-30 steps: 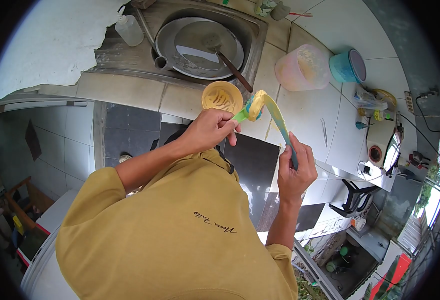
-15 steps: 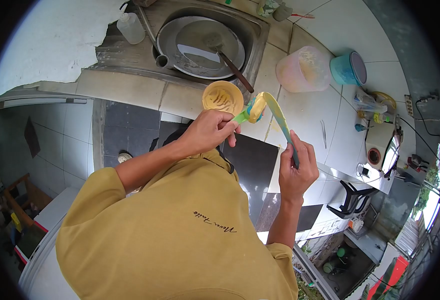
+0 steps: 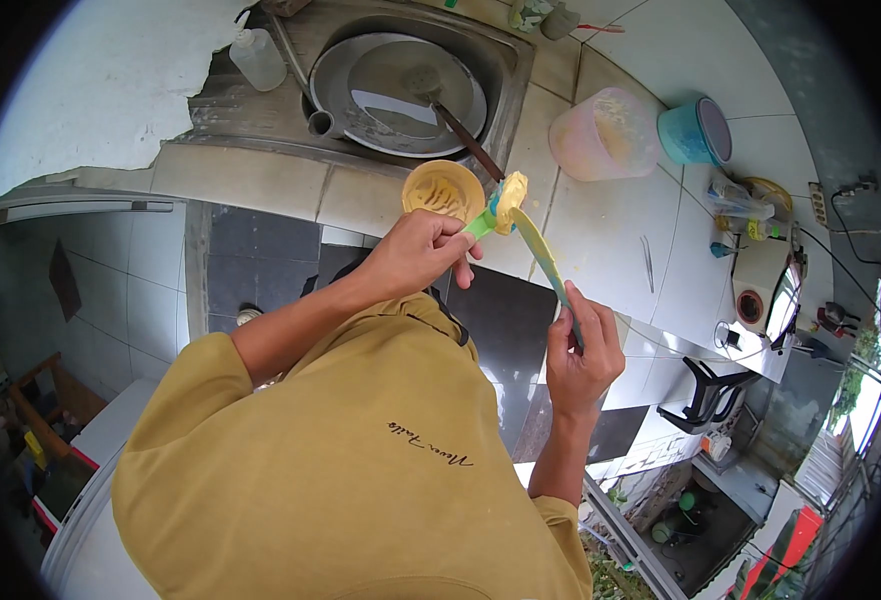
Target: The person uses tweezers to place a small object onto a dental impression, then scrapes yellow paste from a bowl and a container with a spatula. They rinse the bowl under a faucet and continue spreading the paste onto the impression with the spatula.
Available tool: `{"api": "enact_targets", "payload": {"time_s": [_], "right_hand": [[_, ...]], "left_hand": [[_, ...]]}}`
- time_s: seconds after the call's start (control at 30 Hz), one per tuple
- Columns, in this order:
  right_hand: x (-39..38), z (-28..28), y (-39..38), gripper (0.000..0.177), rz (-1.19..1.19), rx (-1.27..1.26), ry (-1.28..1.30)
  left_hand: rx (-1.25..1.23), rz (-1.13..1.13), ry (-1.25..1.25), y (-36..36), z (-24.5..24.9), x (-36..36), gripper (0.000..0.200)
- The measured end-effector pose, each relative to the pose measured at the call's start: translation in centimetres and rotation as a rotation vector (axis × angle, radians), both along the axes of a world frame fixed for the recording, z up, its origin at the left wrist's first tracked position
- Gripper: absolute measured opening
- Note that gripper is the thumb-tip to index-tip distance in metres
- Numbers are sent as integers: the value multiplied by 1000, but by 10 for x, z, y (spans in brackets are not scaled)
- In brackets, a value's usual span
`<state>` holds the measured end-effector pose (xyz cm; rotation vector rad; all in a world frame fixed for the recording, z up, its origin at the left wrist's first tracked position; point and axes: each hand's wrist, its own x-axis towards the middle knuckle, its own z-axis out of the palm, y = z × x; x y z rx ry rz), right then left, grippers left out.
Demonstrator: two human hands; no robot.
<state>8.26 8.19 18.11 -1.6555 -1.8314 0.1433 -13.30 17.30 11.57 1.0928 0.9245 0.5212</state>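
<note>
My left hand [image 3: 422, 252] is closed around the green handle of a utensil [image 3: 479, 227] whose blue-teal head carries a lump of soft yellow paste [image 3: 512, 192]. The exact shape of that head is hidden under the paste. In my right hand [image 3: 585, 352] is a long, flat, curved teal spatula [image 3: 538, 248], smeared with yellow. Its tip reaches the underside of the paste. Just behind my left hand, a small yellow bowl [image 3: 409, 192] with streaks of paste inside stands on the counter's front edge.
A steel sink [image 3: 520, 75] holds a wide water-filled pan [image 3: 328, 90] with a wooden-handled skimmer [image 3: 470, 140]. A pink tub [image 3: 585, 140] and a teal container [image 3: 682, 138] stand to the right. Metal tweezers [image 3: 647, 262] lie on the tiled counter [image 3: 600, 225]. A clear bottle [image 3: 258, 62] is beside the sink.
The spatula has come down from over the top of the paste to its lower side, with my right hand shifting slightly left. The paste now stands heaped up on the utensil's head.
</note>
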Motion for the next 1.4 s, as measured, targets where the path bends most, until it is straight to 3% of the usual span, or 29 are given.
{"api": "enact_targets", "payload": {"time_s": [0.57,0.63,0.77,0.9,1.03,1.23,1.4], "right_hand": [[5,-3,-15,38,-45,-11,43],[17,1,-18,34,-140,146,100],[49,6,-41,25,-509,13,203],[73,-17,-80,25,-714,-92,272],[82,-45,-118,25,-873,-201,390],[88,-65,-153,24,-949,-222,454],[92,-70,-168,25,-996,-291,537]], "left_hand": [[15,-20,0,-1,2,0,27],[19,-59,21,-2,-4,4,27],[-81,-81,-4,-22,-31,23,27],[-298,-123,-55,-43,-70,55,27],[-273,-131,-52,-61,-132,103,27],[-366,70,-55,-73,-182,156,28],[-405,184,-69,-78,-185,171,28]]}}
